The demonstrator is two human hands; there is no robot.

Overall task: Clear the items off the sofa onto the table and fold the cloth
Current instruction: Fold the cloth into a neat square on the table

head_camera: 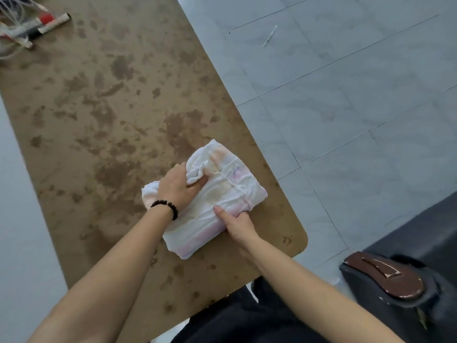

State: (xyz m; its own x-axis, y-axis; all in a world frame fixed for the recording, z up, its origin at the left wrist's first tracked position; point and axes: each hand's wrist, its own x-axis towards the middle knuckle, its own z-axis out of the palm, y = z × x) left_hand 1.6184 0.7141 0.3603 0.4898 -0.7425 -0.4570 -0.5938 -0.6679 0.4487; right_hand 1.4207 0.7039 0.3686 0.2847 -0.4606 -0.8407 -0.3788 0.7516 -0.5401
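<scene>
A white cloth (222,191) with faint pink and yellow stripes lies folded into a thick bundle near the right front corner of the brown mottled table (103,115). My left hand (179,185), with a dark bead bracelet at the wrist, grips a bunched fold at the cloth's upper left edge. My right hand (236,222) holds the cloth's near right edge, thumb on top and fingers tucked under. At the table's far left corner lie markers (50,23) and white cables (11,13).
The dark sofa's armrest (390,278), with a worn brown patch, stands at the lower right. Grey tiled floor (346,95) stretches to the right of the table, with a small white stick (270,35) lying on it. My dark trousers show below the table's front edge.
</scene>
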